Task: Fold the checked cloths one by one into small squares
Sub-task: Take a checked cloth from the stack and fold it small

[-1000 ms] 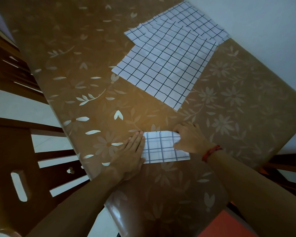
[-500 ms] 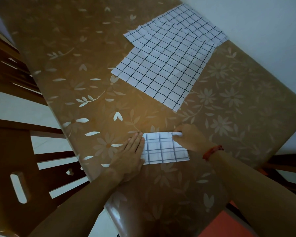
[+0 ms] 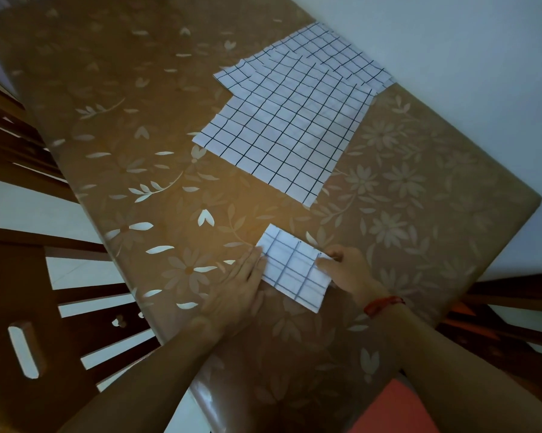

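A small folded checked cloth point(image 3: 294, 267), white with dark grid lines, lies on the brown flowered table point(image 3: 169, 151) near its front edge. My left hand point(image 3: 238, 289) rests flat with fingers together, its fingertips pressing the cloth's left edge. My right hand point(image 3: 347, 270), with a red band at the wrist, pinches the cloth's right edge between thumb and fingers. Farther back lies a pile of unfolded checked cloths point(image 3: 288, 132), spread flat and overlapping, reaching the table's far edge by the wall.
Wooden chairs stand at the left point(image 3: 19, 307) and at the right point(image 3: 498, 307) of the table. A pale wall point(image 3: 466, 73) runs along the table's far right side. A red-orange surface point(image 3: 397, 410) shows at the bottom right.
The view has tilted, so the folded cloth now sits rotated in the frame. My right hand has slid from the cloth's top right part to its right edge. The left hand stays on the left edge.
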